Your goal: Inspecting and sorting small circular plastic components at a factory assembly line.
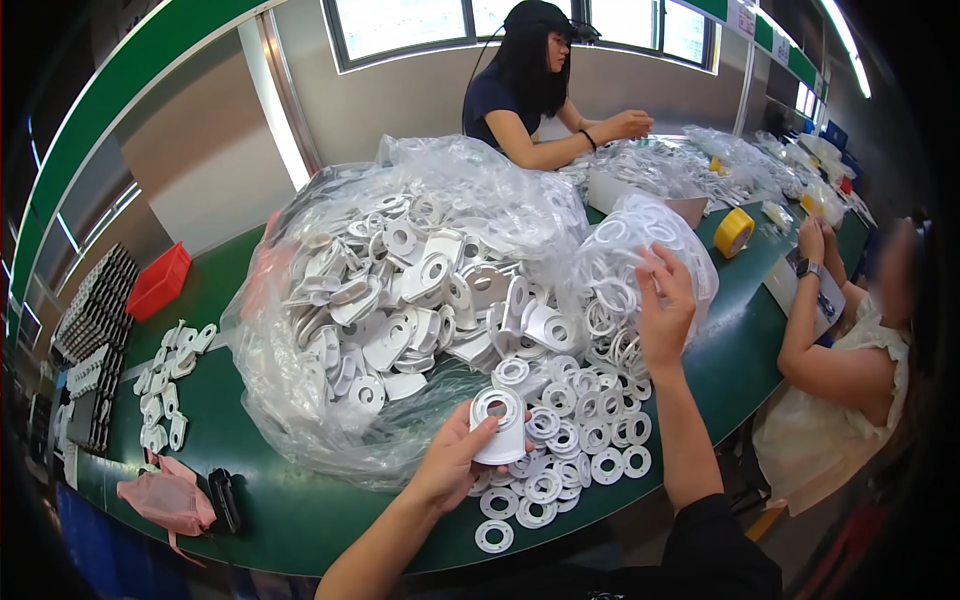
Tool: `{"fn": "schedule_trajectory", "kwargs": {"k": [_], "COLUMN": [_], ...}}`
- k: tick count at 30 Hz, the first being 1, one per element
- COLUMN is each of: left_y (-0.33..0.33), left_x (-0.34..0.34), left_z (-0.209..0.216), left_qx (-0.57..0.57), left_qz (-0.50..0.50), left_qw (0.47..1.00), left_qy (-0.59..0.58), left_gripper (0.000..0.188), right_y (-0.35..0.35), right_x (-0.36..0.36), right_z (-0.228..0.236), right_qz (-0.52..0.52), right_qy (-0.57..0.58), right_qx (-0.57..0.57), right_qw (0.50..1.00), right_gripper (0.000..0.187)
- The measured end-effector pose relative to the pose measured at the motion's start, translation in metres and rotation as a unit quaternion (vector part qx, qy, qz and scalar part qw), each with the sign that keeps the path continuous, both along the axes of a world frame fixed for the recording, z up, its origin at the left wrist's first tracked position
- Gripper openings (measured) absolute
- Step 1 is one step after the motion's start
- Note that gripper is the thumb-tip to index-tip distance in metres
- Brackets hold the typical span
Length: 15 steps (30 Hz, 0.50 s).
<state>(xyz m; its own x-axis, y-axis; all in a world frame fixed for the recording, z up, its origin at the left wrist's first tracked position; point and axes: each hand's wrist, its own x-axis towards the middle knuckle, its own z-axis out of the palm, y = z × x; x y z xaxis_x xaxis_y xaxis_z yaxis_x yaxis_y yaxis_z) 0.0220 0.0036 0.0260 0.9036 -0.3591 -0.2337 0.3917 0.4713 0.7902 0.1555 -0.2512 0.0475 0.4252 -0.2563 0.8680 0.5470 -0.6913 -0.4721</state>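
My left hand (452, 462) grips a white plastic housing (497, 425) with a round hole in its wide end, the thumb lying across its face. Around and behind that hand spreads a loose pile of flat white plastic rings (595, 437). My right hand (668, 300) is raised in front of a clear plastic bag of rings (640, 235), fingers loosely bent and apart, with nothing visible in them. Whether it touches the bag cannot be made out. A large clear plastic bag (270, 390), its mouth open, holds a heap of similar white housings (410, 290).
On the green table (230, 490), several white parts (170, 385) lie at left, near a red bin (158, 282), stacked black trays (95, 310) and a pink pouch (168, 497). Yellow tape (734, 232) stands right. Two co-workers sit at the back (530, 95) and right (850, 370).
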Motion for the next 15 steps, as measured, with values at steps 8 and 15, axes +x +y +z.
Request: {"fn": "schedule_trajectory", "kwargs": {"k": [8, 15], "left_y": [-0.003, 0.005], "left_x": [-0.001, 0.002], "left_z": [-0.006, -0.005], "left_qx": [0.048, 0.122], "left_qz": [0.005, -0.036], "left_qw": [0.998, 0.991], "left_qy": [-0.042, -0.047], "left_gripper": [0.038, 0.044], "right_y": [0.028, 0.071], "right_x": [-0.036, -0.067], "right_z": [-0.010, -0.004], "right_qz": [0.333, 0.497], "right_qy": [0.184, 0.204], "right_qx": [0.187, -0.126], "right_qw": [0.906, 0.834], "right_gripper": [0.021, 0.010]}}
